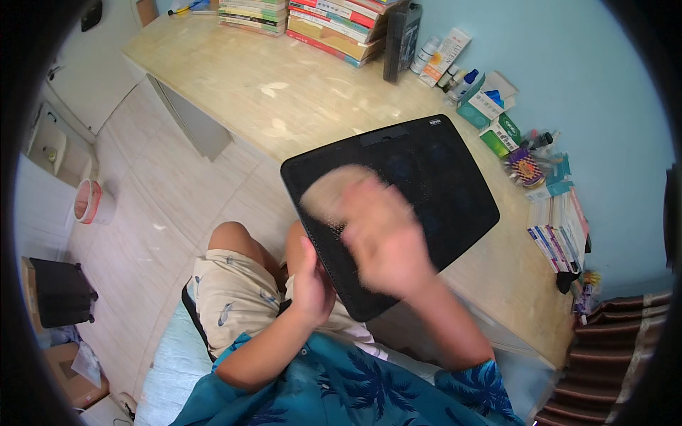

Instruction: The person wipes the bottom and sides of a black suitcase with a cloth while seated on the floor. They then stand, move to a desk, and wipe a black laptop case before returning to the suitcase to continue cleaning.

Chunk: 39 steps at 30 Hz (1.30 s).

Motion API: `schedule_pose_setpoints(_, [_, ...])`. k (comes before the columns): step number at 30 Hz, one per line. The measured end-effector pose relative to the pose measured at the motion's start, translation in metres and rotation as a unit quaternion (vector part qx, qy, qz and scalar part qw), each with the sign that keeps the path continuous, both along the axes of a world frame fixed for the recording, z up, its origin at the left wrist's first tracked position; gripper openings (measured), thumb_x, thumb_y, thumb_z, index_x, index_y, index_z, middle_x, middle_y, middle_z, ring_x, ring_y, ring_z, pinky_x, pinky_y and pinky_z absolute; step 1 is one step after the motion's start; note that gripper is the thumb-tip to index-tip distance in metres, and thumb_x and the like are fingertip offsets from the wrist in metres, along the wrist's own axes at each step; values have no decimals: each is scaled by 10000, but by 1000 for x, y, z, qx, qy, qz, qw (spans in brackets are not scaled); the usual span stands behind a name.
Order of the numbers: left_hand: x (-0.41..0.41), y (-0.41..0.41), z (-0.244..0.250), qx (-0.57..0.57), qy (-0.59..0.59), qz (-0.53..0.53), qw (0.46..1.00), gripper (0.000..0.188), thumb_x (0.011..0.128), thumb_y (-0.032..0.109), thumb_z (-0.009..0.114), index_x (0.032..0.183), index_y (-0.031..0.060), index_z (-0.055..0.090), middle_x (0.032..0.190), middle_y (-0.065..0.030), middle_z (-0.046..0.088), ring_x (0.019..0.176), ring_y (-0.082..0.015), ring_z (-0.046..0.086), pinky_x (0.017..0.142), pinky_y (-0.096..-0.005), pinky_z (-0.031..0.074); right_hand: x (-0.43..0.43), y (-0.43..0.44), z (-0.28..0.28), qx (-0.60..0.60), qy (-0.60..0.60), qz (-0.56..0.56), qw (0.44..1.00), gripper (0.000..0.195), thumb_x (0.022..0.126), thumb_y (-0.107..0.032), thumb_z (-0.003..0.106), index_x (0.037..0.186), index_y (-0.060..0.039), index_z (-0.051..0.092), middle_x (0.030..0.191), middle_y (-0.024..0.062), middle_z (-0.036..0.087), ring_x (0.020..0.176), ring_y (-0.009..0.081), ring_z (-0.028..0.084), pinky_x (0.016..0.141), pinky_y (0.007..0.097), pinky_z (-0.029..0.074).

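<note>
A black laptop cooling pad (453, 175) with a perforated top and faint round fan shapes is tilted over my lap and the desk's front edge. My left hand (315, 287) grips its near left edge, with the thumb along the side. Over the pad's left half is my right hand (386, 245), blurred by motion. Its fingers are closed on a beige cleaning item (333, 194) with a rounded edge, lying against or just above the perforated surface. Blur hides whether that item is a cloth or a soft brush.
Along the wall, the wooden desk (229, 69) bears book stacks (335, 29), a black case (402, 42), medicine boxes (487, 101), small bottles and upright books (557, 234). A waste bin (96, 202) and a black suitcase (61, 292) stand on the floor to the left.
</note>
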<state>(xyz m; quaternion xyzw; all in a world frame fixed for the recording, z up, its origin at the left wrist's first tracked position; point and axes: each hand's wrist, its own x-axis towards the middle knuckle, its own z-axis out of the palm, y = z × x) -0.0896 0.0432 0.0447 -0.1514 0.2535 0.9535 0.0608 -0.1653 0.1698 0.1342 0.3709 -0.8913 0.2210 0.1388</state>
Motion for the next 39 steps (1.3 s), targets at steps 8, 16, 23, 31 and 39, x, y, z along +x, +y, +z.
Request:
schedule_pose_setpoints(8, [-1, -25, 14, -67, -22, -121, 990, 635, 1047, 571, 248, 1427, 110, 462, 1401, -73, 553, 1226, -209, 571, 999, -371, 491, -35, 162, -16, -45, -83, -267, 959, 385, 972, -185, 562, 1334, -56, 597, 1312, 202, 616, 1284, 355, 542, 1099, 410, 409])
schedule_pose_setpoints(16, [-1, -25, 9, -51, -25, -131, 990, 637, 1043, 587, 231, 1413, 123, 465, 1278, -43, 623, 1100, -164, 634, 869, -314, 549, -61, -29, 2, -63, 70, -6, 996, 228, 890, -126, 608, 1087, -41, 686, 1197, 170, 651, 1162, 352, 589, 1028, 458, 452])
schedule_pose_setpoints(23, [2, -19, 35, -88, -61, -97, 990, 618, 1028, 625, 257, 1345, 163, 518, 1185, -6, 648, 946, -110, 607, 679, -265, 486, -121, 18, -10, -44, -129, -142, 980, 325, 905, -213, 622, 1179, -46, 669, 1228, 166, 659, 1140, 342, 613, 1015, 424, 466])
schedule_pose_setpoints(31, [-1, -17, 35, -144, -115, -140, 973, 698, 1010, 669, 189, 1354, 162, 524, 1181, -19, 651, 934, -132, 627, 672, -282, 500, -73, -44, -5, -2, 44, -3, 999, 334, 853, -106, 638, 1176, -25, 654, 1241, 187, 627, 1198, 382, 561, 1056, 458, 425])
schedule_pose_setpoints(39, [7, -11, 47, -128, -171, -68, 975, 601, 1062, 546, 240, 1258, 107, 602, 1080, -45, 694, 872, -143, 665, 693, -299, 543, -2, 77, -11, -17, -24, -86, 996, 368, 914, -85, 627, 1277, -27, 633, 1348, 185, 597, 1299, 340, 541, 1093, 453, 406])
